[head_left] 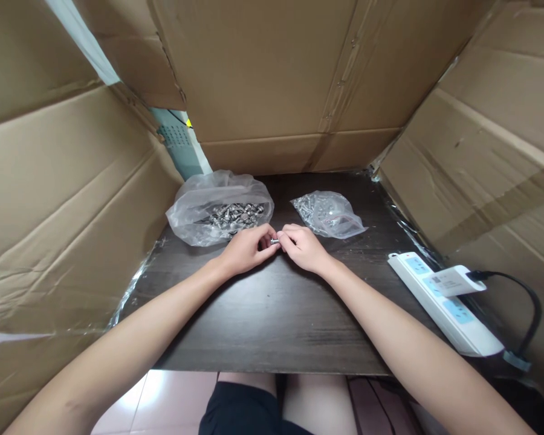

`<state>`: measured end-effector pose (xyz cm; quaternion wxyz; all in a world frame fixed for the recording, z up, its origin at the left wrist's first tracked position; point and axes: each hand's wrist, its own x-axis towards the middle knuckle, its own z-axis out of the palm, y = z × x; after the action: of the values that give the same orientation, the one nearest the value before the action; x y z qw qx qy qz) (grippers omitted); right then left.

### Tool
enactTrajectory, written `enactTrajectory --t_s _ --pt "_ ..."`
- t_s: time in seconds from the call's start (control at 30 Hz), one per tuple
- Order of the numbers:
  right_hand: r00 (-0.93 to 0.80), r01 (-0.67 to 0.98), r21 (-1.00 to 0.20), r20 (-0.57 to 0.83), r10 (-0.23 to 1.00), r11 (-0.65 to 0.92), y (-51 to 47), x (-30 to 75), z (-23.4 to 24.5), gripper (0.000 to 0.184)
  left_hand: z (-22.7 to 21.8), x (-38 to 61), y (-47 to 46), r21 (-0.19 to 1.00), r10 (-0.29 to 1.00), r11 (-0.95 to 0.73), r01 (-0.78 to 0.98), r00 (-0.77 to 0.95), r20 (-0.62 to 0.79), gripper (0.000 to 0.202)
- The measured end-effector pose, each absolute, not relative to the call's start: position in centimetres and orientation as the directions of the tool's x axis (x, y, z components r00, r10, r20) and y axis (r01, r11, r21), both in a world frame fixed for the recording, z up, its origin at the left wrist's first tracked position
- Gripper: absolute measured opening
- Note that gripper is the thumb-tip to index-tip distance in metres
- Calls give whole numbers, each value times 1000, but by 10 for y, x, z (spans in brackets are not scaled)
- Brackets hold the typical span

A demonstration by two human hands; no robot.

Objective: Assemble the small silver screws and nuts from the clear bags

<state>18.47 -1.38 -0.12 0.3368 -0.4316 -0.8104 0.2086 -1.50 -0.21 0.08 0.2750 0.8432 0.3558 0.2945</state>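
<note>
My left hand [247,248] and my right hand [301,244] meet over the dark wooden table [272,314]. Both pinch a small metal bolt [274,241] between their fingertips. Just behind my left hand lies an open clear plastic bag [220,208] holding a heap of metal screws and nuts. Behind my right hand lies a smaller sealed zip bag [329,214] with more small metal parts.
Brown cardboard walls [276,78] close in the table on the left, back and right. A white power strip [444,302] with a plugged-in white adapter and a black cable lies at the right edge. My knees show below the table's front edge.
</note>
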Motion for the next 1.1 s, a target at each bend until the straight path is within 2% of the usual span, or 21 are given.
enactTrajectory --t_s 0.17,0.4,0.87,1.1 --pt "-405 544 -658 337 850 521 -15 185 2 45 1 -15 -3 669 752 -610 425 578 318 15" --pt "-443 533 -652 328 834 539 -14 187 3 38 1 -15 -3 672 750 -610 420 578 320 14" --pt "-409 541 -663 330 851 518 -14 186 0 46 2 -15 -3 668 755 -607 431 576 314 16" --pt "-457 531 -654 315 832 539 -13 189 2 35 3 -14 -3 669 751 -610 424 577 320 15"
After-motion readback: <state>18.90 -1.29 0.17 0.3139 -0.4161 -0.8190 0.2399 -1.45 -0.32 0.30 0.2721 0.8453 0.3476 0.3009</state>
